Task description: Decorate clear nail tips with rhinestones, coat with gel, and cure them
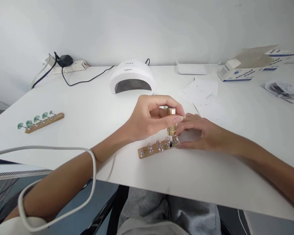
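Note:
My left hand [150, 117] pinches a gold brush cap [171, 121] between thumb and fingers, held upright over the right end of a wooden strip [147, 152] that carries several clear nail tips [159, 145]. The brush tip touches down near the rightmost nail tip [175, 140]. My right hand [198, 134] lies flat on the white table [93, 111], fingertips pressed against the strip's right end. What the right hand's fingers cover is hidden.
A second wooden strip with green nail tips [40, 121] lies at the left. A white nail lamp [132, 76] stands behind, with a power strip and black cable [68, 65]. Paper sheets [203, 94], a white tray [196, 68], an open box [250, 67] and a packet [283, 90] are at the right.

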Available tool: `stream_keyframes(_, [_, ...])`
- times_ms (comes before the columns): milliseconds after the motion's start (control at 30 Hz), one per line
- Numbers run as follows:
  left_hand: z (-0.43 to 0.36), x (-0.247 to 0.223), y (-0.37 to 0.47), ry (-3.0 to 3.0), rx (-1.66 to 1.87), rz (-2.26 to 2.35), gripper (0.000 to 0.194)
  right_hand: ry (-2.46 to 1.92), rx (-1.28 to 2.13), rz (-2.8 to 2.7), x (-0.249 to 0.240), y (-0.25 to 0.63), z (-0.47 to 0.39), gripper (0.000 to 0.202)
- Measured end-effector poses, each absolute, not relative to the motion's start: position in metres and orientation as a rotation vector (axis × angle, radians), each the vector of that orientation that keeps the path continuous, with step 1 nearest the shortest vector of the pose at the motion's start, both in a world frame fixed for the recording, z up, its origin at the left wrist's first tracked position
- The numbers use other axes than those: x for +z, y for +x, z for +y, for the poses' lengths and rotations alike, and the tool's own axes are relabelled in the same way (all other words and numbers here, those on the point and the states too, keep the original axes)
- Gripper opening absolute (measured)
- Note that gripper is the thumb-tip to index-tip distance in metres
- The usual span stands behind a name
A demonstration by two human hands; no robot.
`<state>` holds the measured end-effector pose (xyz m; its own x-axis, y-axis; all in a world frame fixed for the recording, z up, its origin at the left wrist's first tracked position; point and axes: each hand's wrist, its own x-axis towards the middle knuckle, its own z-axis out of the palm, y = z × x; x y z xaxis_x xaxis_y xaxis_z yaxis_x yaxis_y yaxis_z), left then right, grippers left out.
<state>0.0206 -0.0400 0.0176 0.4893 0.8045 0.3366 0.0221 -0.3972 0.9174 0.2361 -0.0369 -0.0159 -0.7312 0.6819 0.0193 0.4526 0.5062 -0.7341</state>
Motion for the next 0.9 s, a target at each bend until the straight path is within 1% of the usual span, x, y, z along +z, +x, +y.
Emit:
stream_keyframes(100, [-0.0416, 0.0179, 0.0206, 1.816, 0.998, 0.747, 0.006, -0.946, 1.062, -2.434, -0.0154, 0.2362, -0.0375, 0.020])
stream_keyframes(400, [-0.0360, 0.0186, 0.0194, 1.779, 1.126, 0.711, 0.004, -0.948, 1.035, -2.443, -0.0127, 0.2351, -0.0385, 0.017])
stream_keyframes(633, [-0.0417, 0.0158, 0.0215, 1.834, 1.005, 0.740, 0.005, -0.957, 1.070, -2.432, -0.0129, 0.2345, -0.0382, 0.020])
stream_keyframes(900, [-0.0341, 0.0158, 0.0184, 1.791, 1.135, 0.737, 0.005, -0.907, 1.035, -2.450, -0.0125, 0.2350, -0.0376, 0.018])
